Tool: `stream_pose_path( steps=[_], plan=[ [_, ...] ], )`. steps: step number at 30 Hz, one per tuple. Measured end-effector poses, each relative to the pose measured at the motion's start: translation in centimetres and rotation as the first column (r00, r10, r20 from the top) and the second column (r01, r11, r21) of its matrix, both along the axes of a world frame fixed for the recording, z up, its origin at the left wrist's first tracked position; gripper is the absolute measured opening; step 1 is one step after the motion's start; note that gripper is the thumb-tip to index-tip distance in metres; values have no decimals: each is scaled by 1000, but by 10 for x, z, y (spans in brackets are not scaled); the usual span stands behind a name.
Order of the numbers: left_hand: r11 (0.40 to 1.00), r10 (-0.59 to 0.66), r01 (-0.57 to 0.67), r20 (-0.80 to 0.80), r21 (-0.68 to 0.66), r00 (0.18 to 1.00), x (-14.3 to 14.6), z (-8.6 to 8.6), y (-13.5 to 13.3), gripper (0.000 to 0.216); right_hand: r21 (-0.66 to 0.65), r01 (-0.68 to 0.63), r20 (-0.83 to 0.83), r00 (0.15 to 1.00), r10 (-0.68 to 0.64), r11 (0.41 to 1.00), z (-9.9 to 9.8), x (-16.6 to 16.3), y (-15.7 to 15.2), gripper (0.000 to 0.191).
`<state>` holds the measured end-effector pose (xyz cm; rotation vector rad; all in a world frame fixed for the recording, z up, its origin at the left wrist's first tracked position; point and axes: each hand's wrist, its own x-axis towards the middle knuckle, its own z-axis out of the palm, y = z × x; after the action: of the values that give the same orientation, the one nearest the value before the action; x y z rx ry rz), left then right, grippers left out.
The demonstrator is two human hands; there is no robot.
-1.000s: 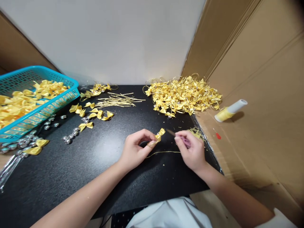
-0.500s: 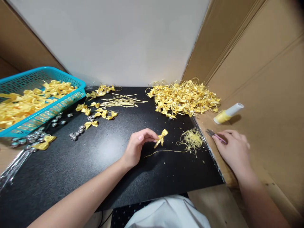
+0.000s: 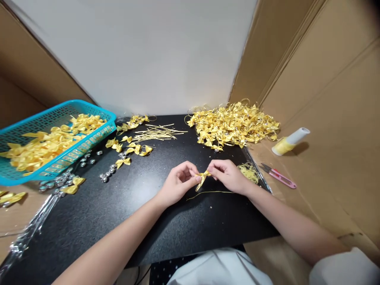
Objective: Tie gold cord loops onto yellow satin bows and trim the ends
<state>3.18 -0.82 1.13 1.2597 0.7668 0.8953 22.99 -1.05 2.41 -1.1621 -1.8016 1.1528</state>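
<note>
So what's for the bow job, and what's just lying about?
Seems part of the job:
bow in the left hand and right hand
loose bows in the blue basket
silver beads
gold cords
pink snips

Probably just lying about:
tangled yellow thread, maybe scraps
red bit by the snips

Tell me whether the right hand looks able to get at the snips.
Probably yes: the snips lie uncovered to the right of the right hand, with only a low thread tangle between. That hand pinches the bow, though, so would likely let go first.
</note>
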Motion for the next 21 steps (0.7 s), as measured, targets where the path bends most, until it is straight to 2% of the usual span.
stream_pose_path(
  steps=[3, 7, 10, 16, 21],
  plan=[
    [996, -18, 26, 92, -89, 996, 2, -4, 3, 25, -5, 70, -42, 997, -70, 998, -3, -1, -5, 42],
    [975, 2, 34, 164, -220, 986, 3, -5, 3, 25, -226, 68, -179, 978, -111, 972, -6, -6, -5, 50],
    [960, 20, 19, 138, -278, 990, 2, -4, 3, 30, -301, 137, -225, 952, -210, 944, -9, -7, -4, 54],
    [953, -88, 95, 40, -288, 995, 5, 0, 1, 36, -276, 189, -239, 936, -258, 942, -10, -7, -6, 56],
    [976, 57, -67, -51, -207, 997, 10, 1, -2, 26, -273, 161, -244, 942, -230, 948, -15, -12, -8, 54]
  ],
)
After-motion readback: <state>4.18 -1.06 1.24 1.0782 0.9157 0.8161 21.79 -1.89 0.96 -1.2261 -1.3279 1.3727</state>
